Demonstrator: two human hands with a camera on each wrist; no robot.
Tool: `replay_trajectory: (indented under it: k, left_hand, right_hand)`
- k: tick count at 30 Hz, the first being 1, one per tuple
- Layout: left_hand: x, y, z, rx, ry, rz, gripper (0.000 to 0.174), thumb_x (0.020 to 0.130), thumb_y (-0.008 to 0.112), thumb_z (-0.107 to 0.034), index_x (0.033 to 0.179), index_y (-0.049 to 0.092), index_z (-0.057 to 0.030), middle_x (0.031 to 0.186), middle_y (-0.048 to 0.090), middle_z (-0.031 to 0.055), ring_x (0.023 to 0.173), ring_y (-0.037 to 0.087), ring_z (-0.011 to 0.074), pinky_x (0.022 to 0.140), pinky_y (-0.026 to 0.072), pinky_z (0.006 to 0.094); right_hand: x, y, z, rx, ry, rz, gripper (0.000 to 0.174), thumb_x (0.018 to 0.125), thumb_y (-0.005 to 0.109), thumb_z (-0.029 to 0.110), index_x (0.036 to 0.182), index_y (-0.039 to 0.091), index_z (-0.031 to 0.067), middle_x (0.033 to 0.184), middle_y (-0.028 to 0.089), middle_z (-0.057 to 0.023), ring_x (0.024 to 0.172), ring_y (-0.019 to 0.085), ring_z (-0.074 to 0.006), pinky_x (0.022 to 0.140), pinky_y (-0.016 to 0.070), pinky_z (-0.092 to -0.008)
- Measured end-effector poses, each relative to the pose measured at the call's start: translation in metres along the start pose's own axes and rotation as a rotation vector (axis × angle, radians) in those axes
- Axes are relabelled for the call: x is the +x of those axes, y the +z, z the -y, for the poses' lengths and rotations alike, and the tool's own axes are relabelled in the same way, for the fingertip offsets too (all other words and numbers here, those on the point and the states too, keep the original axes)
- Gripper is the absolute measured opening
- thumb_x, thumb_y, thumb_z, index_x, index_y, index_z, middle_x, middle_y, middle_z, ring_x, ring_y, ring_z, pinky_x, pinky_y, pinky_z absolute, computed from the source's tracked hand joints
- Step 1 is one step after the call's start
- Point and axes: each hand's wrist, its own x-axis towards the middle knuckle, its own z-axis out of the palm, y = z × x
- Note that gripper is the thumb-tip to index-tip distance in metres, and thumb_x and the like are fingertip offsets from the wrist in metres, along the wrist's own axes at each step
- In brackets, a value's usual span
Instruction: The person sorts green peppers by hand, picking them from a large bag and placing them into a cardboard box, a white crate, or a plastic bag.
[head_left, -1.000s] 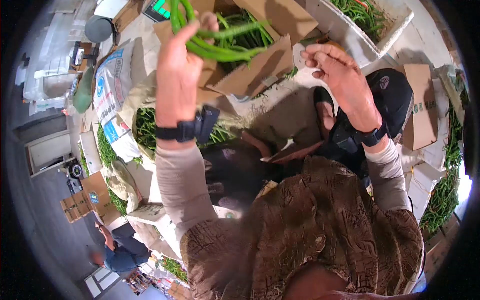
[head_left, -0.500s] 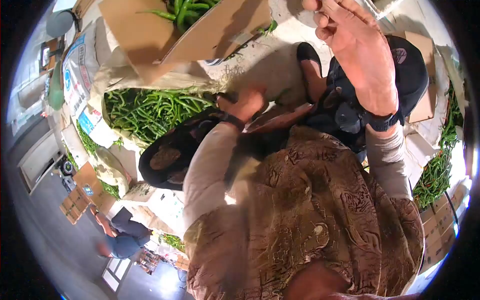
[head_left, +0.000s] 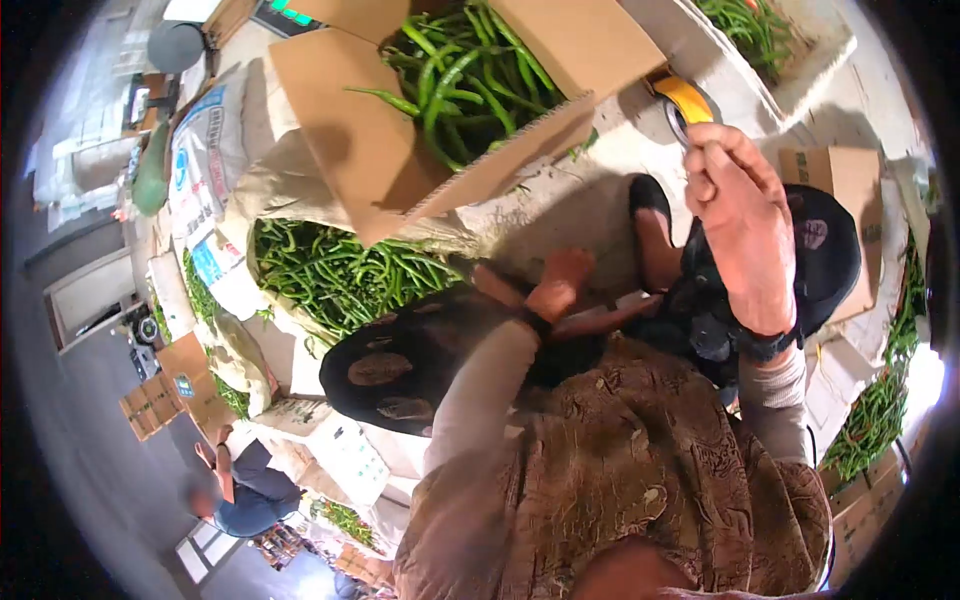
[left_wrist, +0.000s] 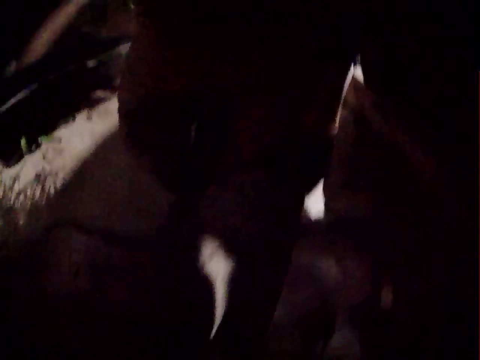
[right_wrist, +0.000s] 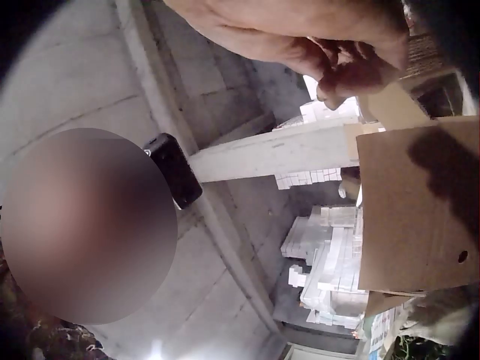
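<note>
Long green peppers (head_left: 470,85) lie in a cardboard box (head_left: 345,130) with flaps spread, at the top of the head view. My right hand (head_left: 742,235) is raised to the right of the box, fingers loosely bent; the right wrist view shows bent fingertips (right_wrist: 330,91) with nothing visible between them. Low over the lap, between the knees, is my left hand (head_left: 562,282), its fingers hidden from the head camera. The left wrist view is nearly black. Beside the left knee, an opened sack (head_left: 285,190) holds more green peppers (head_left: 345,270).
A roll of yellow tape (head_left: 688,100) lies just beyond the right fingertips. Top right stands a white foam box (head_left: 805,85) of peppers. A printed white sack (head_left: 205,165) is at left, and a person (head_left: 250,495) sits lower left.
My left hand held green peppers over the box, then came down to the lap without them; peppers now lie in the box. The right hand has shifted right, still loosely bent.
</note>
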Motion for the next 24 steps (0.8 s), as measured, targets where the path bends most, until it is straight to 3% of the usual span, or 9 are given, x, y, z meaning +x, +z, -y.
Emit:
replay_trajectory:
  k: [1, 2, 4, 10, 14, 16, 18, 20, 24]
  left_hand:
    - [-0.007, 0.073, 0.027, 0.176, 0.264, -0.714, 0.019, 0.079, 0.058, -0.013, 0.097, 0.060, -0.0058, 0.091, 0.065, 0.0140, 0.082, 0.065, 0.0313, 0.071, 0.0520, 0.0443]
    - [-0.046, 0.015, 0.012, 0.193, 0.255, -0.719, 0.019, 0.079, 0.058, -0.013, 0.097, 0.060, -0.0058, 0.091, 0.065, 0.0140, 0.082, 0.065, 0.0313, 0.071, 0.0520, 0.0443]
    - [-0.057, -0.125, -0.027, -0.373, -0.039, -0.403, 0.021, 0.079, 0.058, -0.010, 0.100, 0.056, -0.0050, 0.084, 0.062, 0.0155, 0.076, 0.064, 0.0335, 0.068, 0.0511, 0.0448]
    - [-0.178, -0.305, -0.038, -0.986, -0.141, -0.376, 0.016, 0.085, 0.059, -0.006, 0.101, 0.059, -0.0036, 0.077, 0.062, 0.0086, 0.061, 0.063, 0.0165, 0.056, 0.0509, 0.0296]
    - [-0.185, -0.371, 0.021, -1.313, 0.027, -0.669, 0.025, 0.087, 0.057, -0.013, 0.107, 0.060, 0.0012, 0.088, 0.064, 0.0084, 0.071, 0.063, 0.0154, 0.060, 0.0504, 0.0279]
    - [-0.160, -0.397, 0.031, -1.331, -0.086, -0.832, 0.031, 0.089, 0.057, -0.020, 0.109, 0.058, 0.0027, 0.085, 0.062, 0.0081, 0.074, 0.063, 0.0158, 0.062, 0.0506, 0.0282]
    - [-0.122, -0.400, 0.091, -1.349, 0.012, -0.605, 0.035, 0.087, 0.061, -0.021, 0.113, 0.056, 0.0025, 0.086, 0.061, 0.0078, 0.073, 0.063, 0.0169, 0.063, 0.0516, 0.0293]
    - [-0.078, -0.392, 0.109, -1.387, -0.116, -0.381, 0.032, 0.089, 0.061, -0.021, 0.115, 0.057, -0.0025, 0.103, 0.063, 0.0097, 0.087, 0.064, 0.0183, 0.072, 0.0515, 0.0311]
    - [-0.011, -0.373, 0.132, -0.925, -0.263, -0.378, 0.066, 0.080, 0.071, -0.029, 0.134, 0.041, -0.0053, 0.109, 0.062, 0.0138, 0.088, 0.065, 0.0257, 0.081, 0.0518, 0.0358]
  right_hand:
    - [0.002, -0.003, -0.001, 0.043, -0.048, 0.003, 0.021, 0.094, 0.052, 0.010, 0.111, 0.061, 0.0007, 0.088, 0.059, -0.0002, 0.071, 0.045, -0.0046, 0.064, 0.0376, -0.0183]
    - [0.002, -0.006, -0.001, 0.086, -0.093, 0.002, 0.021, 0.095, 0.051, 0.010, 0.111, 0.060, -0.0003, 0.088, 0.059, -0.0009, 0.071, 0.045, -0.0049, 0.065, 0.0380, -0.0186]
    - [0.001, -0.007, 0.002, 0.140, -0.110, 0.026, 0.021, 0.095, 0.051, 0.009, 0.111, 0.060, -0.0016, 0.089, 0.058, -0.0019, 0.071, 0.045, -0.0053, 0.066, 0.0378, -0.0184]
    - [-0.004, -0.001, 0.006, 0.134, -0.129, 0.036, 0.020, 0.095, 0.051, 0.009, 0.110, 0.060, -0.0010, 0.087, 0.058, -0.0013, 0.070, 0.045, -0.0052, 0.065, 0.0372, -0.0189]
    - [-0.003, 0.009, 0.001, 0.104, -0.076, 0.038, 0.020, 0.095, 0.051, 0.010, 0.109, 0.061, 0.0007, 0.086, 0.058, -0.0007, 0.069, 0.046, -0.0055, 0.064, 0.0376, -0.0194]
    - [-0.004, 0.013, 0.002, 0.088, -0.061, 0.048, 0.019, 0.095, 0.051, 0.011, 0.109, 0.061, 0.0017, 0.085, 0.059, -0.0003, 0.069, 0.047, -0.0058, 0.064, 0.0381, -0.0195]
    - [-0.003, 0.016, 0.002, -0.005, 0.003, 0.033, 0.019, 0.095, 0.051, 0.011, 0.109, 0.061, 0.0023, 0.084, 0.059, -0.0006, 0.069, 0.047, -0.0059, 0.063, 0.0382, -0.0196]
    - [0.000, 0.016, -0.002, -0.019, -0.005, 0.043, 0.019, 0.096, 0.050, 0.011, 0.109, 0.062, 0.0027, 0.084, 0.059, -0.0007, 0.069, 0.047, -0.0060, 0.062, 0.0382, -0.0195]
    - [0.004, 0.018, -0.004, 0.005, 0.045, 0.046, 0.019, 0.095, 0.050, 0.010, 0.108, 0.062, 0.0020, 0.084, 0.059, -0.0004, 0.069, 0.047, -0.0057, 0.062, 0.0379, -0.0187]
